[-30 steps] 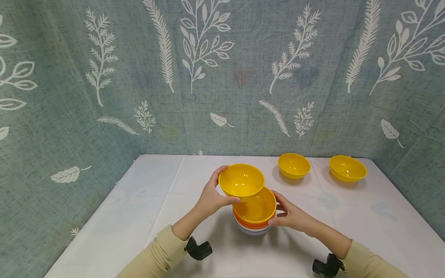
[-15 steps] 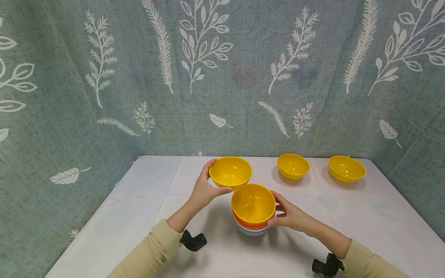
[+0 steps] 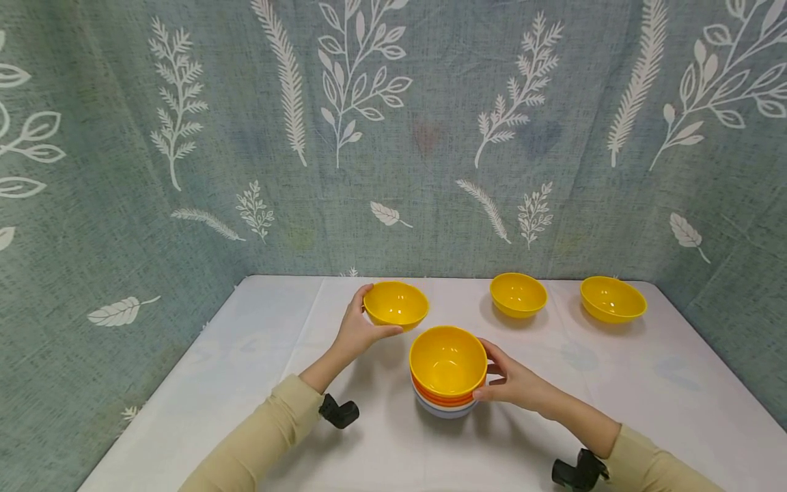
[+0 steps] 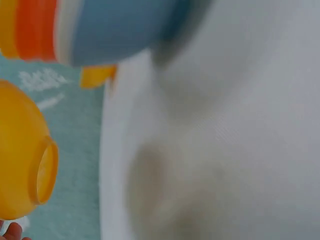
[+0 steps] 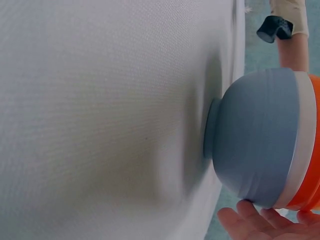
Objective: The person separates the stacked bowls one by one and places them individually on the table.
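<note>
As I watched, my left hand, gripping one yellow bowl, had carried it up-left off the stack at frame centre; my right hand cupped that stack, steadying it for further unstacking.

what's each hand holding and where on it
The left hand grips a yellow bowl by its near rim and side. The right hand steadies the bowl stack at its side.
</note>
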The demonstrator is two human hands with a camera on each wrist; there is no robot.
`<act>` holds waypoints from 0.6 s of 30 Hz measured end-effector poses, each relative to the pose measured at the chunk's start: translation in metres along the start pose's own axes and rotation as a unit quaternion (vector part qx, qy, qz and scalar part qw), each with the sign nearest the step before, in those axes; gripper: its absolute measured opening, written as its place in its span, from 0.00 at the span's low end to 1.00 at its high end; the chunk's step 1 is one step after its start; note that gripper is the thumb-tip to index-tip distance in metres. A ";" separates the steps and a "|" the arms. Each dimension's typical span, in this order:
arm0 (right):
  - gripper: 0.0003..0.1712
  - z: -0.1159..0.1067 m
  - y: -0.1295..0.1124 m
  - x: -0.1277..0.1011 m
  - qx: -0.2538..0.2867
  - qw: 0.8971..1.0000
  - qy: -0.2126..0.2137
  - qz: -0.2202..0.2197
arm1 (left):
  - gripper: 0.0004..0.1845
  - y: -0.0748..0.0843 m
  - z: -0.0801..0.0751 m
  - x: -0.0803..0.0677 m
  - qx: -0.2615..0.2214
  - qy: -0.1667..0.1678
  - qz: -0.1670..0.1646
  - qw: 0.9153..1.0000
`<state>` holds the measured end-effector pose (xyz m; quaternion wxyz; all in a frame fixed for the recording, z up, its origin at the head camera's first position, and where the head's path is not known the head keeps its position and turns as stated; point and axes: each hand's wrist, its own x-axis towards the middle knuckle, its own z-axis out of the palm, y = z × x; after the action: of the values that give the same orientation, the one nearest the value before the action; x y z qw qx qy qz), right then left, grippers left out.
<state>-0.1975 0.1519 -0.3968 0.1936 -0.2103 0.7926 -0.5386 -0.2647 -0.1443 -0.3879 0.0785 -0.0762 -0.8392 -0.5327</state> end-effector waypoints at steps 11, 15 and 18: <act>0.51 0.000 0.002 0.001 0.001 1.000 -0.004 -0.005 | 0.53 -0.035 0.006 0.016 0.024 -0.002 -0.014 1.000; 0.51 0.000 0.001 0.001 0.002 1.000 -0.004 -0.003 | 0.53 -0.044 0.008 0.026 0.025 -0.011 -0.010 1.000; 0.51 0.000 0.001 0.001 0.003 1.000 -0.003 -0.001 | 0.55 -0.053 0.008 0.034 0.026 -0.015 -0.011 0.999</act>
<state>-0.1984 0.1515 -0.3976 0.1956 -0.2122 0.7904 -0.5403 -0.3094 -0.1578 -0.4303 0.0615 -0.0729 -0.8549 -0.5099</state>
